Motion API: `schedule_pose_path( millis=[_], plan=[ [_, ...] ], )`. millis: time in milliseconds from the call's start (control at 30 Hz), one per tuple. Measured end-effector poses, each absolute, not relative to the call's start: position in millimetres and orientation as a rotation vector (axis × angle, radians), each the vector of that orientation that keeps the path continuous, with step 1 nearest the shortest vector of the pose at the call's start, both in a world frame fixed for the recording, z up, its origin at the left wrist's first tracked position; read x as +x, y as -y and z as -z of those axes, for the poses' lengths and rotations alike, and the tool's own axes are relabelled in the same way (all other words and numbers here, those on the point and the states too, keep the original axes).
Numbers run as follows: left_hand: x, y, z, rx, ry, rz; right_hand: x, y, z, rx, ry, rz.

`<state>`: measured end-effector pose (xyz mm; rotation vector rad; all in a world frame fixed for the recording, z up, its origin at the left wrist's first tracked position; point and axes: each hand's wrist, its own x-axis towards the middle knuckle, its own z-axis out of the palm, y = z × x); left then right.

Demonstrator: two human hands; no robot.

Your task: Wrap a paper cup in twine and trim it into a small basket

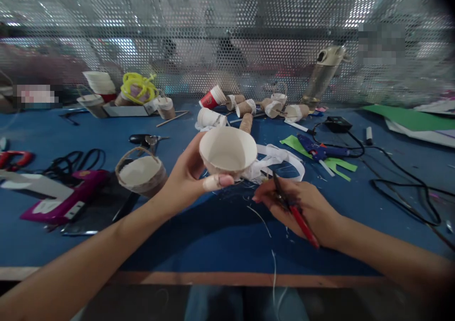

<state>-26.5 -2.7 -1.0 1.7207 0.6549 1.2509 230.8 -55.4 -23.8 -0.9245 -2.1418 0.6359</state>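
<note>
My left hand (199, 169) is wrapped round a paper cup (227, 153), held above the table with its white inside facing me. A tan bandage covers the thumb, which presses on the cup's near side. Just to the right, my right hand (302, 207) is closed on a red-handled tool (302, 226) with a dark, narrow end; its exact kind is unclear. Its fingertips are near white ribbon (280, 155) lying behind the cup. Left of my left hand stands a small cup basket (142, 172) with a twine handle.
A blue glue gun (320, 149) with a black cord lies at right, near a tilted bottle (322, 75). Several wrapped cups (245, 108) line the back by the mesh panel. A purple box-like thing (71, 193) and a screwdriver-like tool (142, 140) lie at left.
</note>
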Motion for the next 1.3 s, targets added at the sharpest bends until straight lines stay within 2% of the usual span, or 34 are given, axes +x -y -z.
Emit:
schedule_pose_path(
  millis=[167,300,400,600,700,800,1067,1300],
  plan=[
    [-21.9,-2.0,3.0,1.714,-0.681,-1.232,232.1,59.4,18.9,-0.732,2.430,-0.614],
    [-19.4,2.8,-0.4,1.753,-0.661,-1.108,228.9,63.4,17.5,-0.735,2.191,-0.769],
    [-19.7,5.9,-3.4,1.818,-0.643,-1.052,226.7,62.5,16.2,-0.797,2.129,-0.671],
    [-20.4,4.6,-6.4,1.886,-0.711,-1.040,225.2,60.0,10.8,-0.873,2.354,-0.544],
    [-20.1,2.9,-5.4,1.881,-0.740,-1.037,225.6,60.8,10.7,-0.823,2.373,-0.603],
    [-20.4,1.9,-4.8,1.885,-0.735,-1.027,227.2,60.2,11.3,-0.836,2.161,-0.681],
    [-20.4,2.0,-7.3,1.884,-0.760,-0.938,229.9,56.3,10.1,-1.077,2.138,-0.335],
    [-23.9,6.4,-10.8,1.980,-0.592,-0.684,245.4,44.4,-2.8,-1.243,1.806,-0.270]
  ],
)
